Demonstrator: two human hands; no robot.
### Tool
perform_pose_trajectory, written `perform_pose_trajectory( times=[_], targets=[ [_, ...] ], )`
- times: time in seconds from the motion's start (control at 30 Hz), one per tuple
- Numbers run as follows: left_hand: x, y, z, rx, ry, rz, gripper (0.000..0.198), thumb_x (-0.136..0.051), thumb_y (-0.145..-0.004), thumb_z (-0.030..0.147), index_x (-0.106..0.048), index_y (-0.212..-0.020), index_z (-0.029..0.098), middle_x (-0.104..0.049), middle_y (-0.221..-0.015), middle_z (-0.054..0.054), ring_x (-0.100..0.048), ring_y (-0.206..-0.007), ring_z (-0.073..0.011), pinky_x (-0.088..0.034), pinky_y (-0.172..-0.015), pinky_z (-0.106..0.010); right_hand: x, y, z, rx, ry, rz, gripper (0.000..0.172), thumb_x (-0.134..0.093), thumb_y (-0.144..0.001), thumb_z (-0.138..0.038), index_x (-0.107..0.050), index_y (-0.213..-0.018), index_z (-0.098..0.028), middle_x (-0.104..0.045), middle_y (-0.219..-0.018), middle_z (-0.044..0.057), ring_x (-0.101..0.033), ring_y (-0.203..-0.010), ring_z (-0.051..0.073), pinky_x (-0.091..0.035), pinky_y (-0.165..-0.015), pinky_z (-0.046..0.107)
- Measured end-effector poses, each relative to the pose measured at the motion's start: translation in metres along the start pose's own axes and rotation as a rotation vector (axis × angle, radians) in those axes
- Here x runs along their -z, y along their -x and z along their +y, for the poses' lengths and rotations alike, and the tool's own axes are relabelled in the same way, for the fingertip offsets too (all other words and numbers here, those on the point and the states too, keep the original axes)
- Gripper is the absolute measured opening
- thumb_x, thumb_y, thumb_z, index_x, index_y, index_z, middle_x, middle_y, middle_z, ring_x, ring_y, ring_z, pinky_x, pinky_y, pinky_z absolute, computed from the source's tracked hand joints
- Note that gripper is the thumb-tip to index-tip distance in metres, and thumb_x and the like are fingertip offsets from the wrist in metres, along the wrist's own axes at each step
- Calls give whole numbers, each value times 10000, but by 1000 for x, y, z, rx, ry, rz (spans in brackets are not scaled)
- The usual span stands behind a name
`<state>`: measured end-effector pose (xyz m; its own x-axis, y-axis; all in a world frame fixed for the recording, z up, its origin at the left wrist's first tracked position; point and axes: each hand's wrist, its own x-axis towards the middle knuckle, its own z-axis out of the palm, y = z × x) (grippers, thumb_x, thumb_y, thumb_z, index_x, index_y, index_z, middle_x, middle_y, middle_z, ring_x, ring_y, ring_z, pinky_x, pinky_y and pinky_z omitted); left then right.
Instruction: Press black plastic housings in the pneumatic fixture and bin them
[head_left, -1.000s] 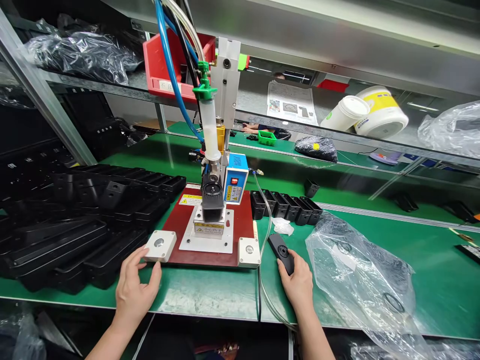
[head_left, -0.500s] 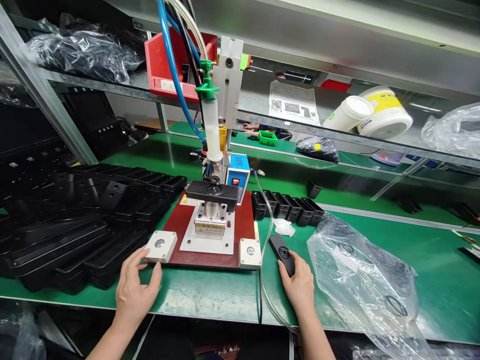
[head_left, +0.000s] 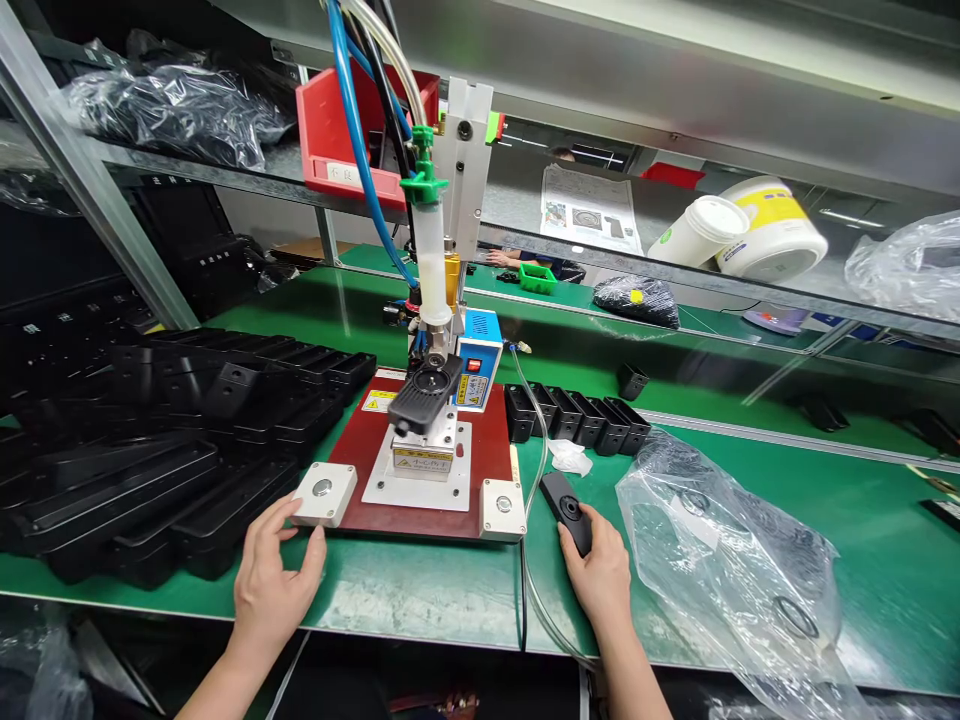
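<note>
The right hand's [head_left: 602, 565] fingers pinch a black cover [head_left: 564, 502] on the green worktop [head_left: 412, 590], maybe so it is handy. The left hand's [head_left: 271, 570] fingers are spread, gripping nothing, at the corner of a white button box [head_left: 325, 492], perhaps to stay near the button. Between the hands, a second black cover [head_left: 429, 392] sits slanted on a metal stand [head_left: 421, 461], likely to stay under the tube [head_left: 433, 262].
</note>
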<state>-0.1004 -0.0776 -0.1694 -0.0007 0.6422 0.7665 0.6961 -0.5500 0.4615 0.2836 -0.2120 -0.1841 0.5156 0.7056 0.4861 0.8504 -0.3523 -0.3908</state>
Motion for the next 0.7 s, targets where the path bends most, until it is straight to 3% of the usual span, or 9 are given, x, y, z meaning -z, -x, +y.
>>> perform_pose_trajectory(
  times=[0.7],
  targets=[
    [-1, 1, -2, -26, 1, 6, 435, -629, -829, 190, -495, -1237, 120, -570, -1206, -176, -613, -1009, -245, -584, -704, -329, 1, -2, -2, 2, -16, 0, 426, -441, -894, -527, -527, -1144, -193, -636, -1070, 117, -588, -980, 301, -478, -827, 456]
  ],
)
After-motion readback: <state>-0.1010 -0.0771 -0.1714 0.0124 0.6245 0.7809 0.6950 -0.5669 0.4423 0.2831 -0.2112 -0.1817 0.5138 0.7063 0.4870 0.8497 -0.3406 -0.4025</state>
